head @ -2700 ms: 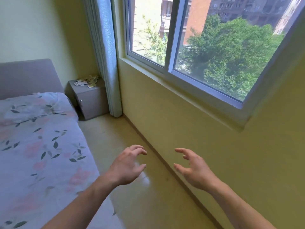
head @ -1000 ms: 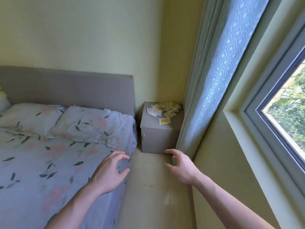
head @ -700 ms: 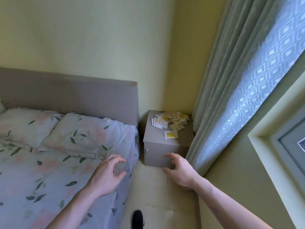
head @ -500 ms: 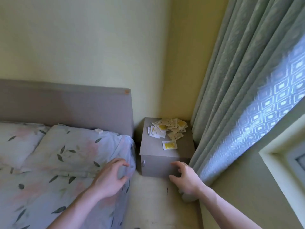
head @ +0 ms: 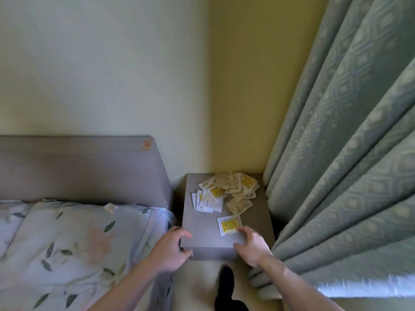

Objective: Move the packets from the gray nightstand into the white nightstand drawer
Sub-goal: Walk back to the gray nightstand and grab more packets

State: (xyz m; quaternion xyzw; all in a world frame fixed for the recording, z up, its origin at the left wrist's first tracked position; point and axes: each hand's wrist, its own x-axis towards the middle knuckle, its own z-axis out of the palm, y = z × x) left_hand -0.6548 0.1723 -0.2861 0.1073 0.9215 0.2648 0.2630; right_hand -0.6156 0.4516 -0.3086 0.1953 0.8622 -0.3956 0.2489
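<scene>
Reaching stage: packets (head: 226, 191) heaped at back of gray nightstand (head: 202, 230), one lone packet (head: 229, 224) nearest; right hand (head: 252, 249) fingers curled apart, seemingly touching it, left hand (head: 170, 250) loosely spread at corner, both empty; next, pinch and gather.
</scene>
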